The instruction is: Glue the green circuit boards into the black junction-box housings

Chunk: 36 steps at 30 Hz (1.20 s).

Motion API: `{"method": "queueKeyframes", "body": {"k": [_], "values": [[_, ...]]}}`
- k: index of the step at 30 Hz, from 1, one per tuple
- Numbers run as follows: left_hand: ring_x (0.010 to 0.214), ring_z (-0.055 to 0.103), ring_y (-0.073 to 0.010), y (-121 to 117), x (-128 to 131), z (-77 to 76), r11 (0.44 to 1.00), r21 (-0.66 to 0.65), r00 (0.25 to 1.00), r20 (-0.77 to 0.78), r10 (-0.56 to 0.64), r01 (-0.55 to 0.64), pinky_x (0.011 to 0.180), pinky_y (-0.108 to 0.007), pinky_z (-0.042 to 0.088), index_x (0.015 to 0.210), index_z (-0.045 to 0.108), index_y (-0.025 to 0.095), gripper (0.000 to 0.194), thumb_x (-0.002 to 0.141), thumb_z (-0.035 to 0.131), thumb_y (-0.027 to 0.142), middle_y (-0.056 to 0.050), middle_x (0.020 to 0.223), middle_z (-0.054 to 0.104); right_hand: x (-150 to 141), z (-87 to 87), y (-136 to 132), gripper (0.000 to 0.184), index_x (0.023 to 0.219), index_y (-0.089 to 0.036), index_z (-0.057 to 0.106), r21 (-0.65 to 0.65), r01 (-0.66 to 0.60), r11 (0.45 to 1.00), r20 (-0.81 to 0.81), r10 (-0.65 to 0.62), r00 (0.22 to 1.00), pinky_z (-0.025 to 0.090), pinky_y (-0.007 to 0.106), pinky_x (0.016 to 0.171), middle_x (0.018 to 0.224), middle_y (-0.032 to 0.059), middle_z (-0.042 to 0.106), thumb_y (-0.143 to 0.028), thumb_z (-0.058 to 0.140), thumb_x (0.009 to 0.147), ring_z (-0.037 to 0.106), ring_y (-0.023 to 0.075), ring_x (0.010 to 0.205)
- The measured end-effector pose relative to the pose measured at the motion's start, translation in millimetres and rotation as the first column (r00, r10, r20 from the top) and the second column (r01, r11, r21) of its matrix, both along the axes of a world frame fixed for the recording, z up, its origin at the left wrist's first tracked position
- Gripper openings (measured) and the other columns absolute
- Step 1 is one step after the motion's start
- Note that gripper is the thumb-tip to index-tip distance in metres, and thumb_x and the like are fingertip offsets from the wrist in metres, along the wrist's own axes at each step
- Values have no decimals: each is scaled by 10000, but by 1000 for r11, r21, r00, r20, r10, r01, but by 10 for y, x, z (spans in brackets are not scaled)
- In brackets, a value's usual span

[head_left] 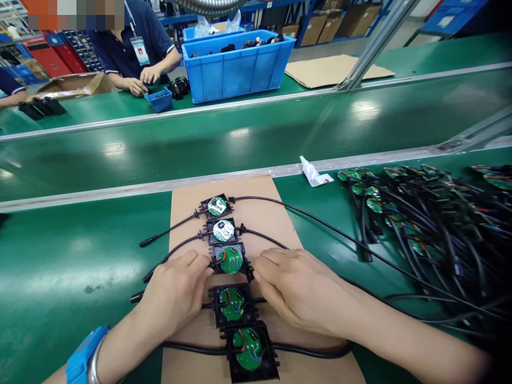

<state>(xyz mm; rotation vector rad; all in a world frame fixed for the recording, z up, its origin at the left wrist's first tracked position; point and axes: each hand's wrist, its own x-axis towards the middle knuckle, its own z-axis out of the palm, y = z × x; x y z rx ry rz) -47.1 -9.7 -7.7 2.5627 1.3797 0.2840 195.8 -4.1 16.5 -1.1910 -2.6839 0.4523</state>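
Observation:
Several black plastic housings, each with a round circuit board and a black cable out of either side, lie in a column on a cardboard sheet (188, 213). At the middle housing (230, 260), whose green board shows coloured wires, both hands work. My left hand (180, 285) is closed at its left edge, fingertips pinched around the cable there. My right hand (288, 282) is closed at its right edge by the cable entry; its fingers cover most of what they hold. Beyond sit two housings with white-patterned boards (223, 230); nearer me are two with green boards (248, 349).
A heap of cabled circuit boards (432, 213) covers the right of the green bench. A small white tube (312, 173) lies near the metal rail. Across the green belt stand a large blue bin (240, 69) and a small blue tray (160, 100), where a co-worker's hands (146, 80) are busy.

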Motion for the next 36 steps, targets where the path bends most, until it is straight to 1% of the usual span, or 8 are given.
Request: {"method": "queueKeyframes", "body": {"k": [6, 12, 16, 22, 26, 31, 34, 36], "values": [[605, 570, -195, 115, 89, 11, 1000, 12, 985, -173, -20, 22, 492, -295, 412, 875, 520, 209, 169, 934, 365, 182, -11, 771, 574, -68, -56, 158, 161, 763, -171, 531, -123, -8, 992, 123, 23, 992, 326, 308, 613, 758, 59, 628, -162, 404, 861, 552, 183, 679], [629, 567, -193, 121, 121, 26, 998, 44, 984, -174, -44, 53, 530, -294, 438, 848, 519, 205, 156, 927, 388, 170, -17, 770, 575, -120, -17, 175, 121, 841, -172, 547, -137, 16, 990, 154, 5, 988, 342, 302, 613, 753, 57, 627, -176, 427, 830, 557, 192, 672], [644, 578, -205, 127, 120, -9, 997, 48, 987, -152, -58, 66, 542, -310, 463, 861, 541, 200, 172, 924, 386, 160, -23, 772, 580, -138, -24, 210, 240, 987, -173, 591, -138, -27, 990, 125, 44, 991, 362, 297, 611, 756, 56, 631, -172, 417, 822, 556, 191, 660], [808, 643, -202, 220, -1, -131, 998, -56, 999, 26, -30, 32, 629, -299, 514, 963, 605, 222, 173, 934, 437, 195, -29, 944, 652, -160, -69, 225, 330, 1046, -170, 664, -139, -36, 990, 126, 53, 991, 402, 324, 606, 752, 78, 679, -232, 420, 834, 607, 227, 653], [868, 642, -190, 228, 21, -101, 998, -41, 987, 154, -43, 50, 709, -295, 515, 961, 606, 218, 179, 942, 428, 208, -26, 954, 664, -172, -83, 196, 355, 1066, -158, 679, -124, -6, 992, 96, 18, 995, 428, 330, 620, 792, 96, 702, -239, 441, 815, 631, 239, 683], [714, 609, -217, 182, 160, 7, 994, -108, 1000, -12, -14, 13, 632, -337, 481, 782, 532, 189, 328, 974, 270, 238, -54, 756, 612, -179, -105, 193, 351, 1008, -144, 704, -144, 13, 990, 78, -2, 997, 427, 337, 622, 793, 122, 700, -243, 436, 804, 638, 253, 698], [682, 617, -197, 207, 190, 17, 976, -215, 993, -118, 2, -27, 622, -319, 473, 779, 524, 196, 362, 984, 227, 233, -39, 731, 617, -173, -124, 196, 361, 1003, -141, 710, -122, 16, 992, 78, -7, 997, 400, 335, 589, 742, 121, 688, -252, 431, 803, 626, 255, 657], [694, 634, -187, 239, 206, 12, 975, -218, 967, -254, -5, -52, 636, -306, 480, 785, 534, 196, 379, 984, 212, 206, -35, 737, 629, -166, -143, 192, 364, 1004, -140, 712, -108, 17, 994, 77, -9, 997, 382, 330, 573, 710, 117, 680, -258, 434, 801, 615, 249, 631]]}}
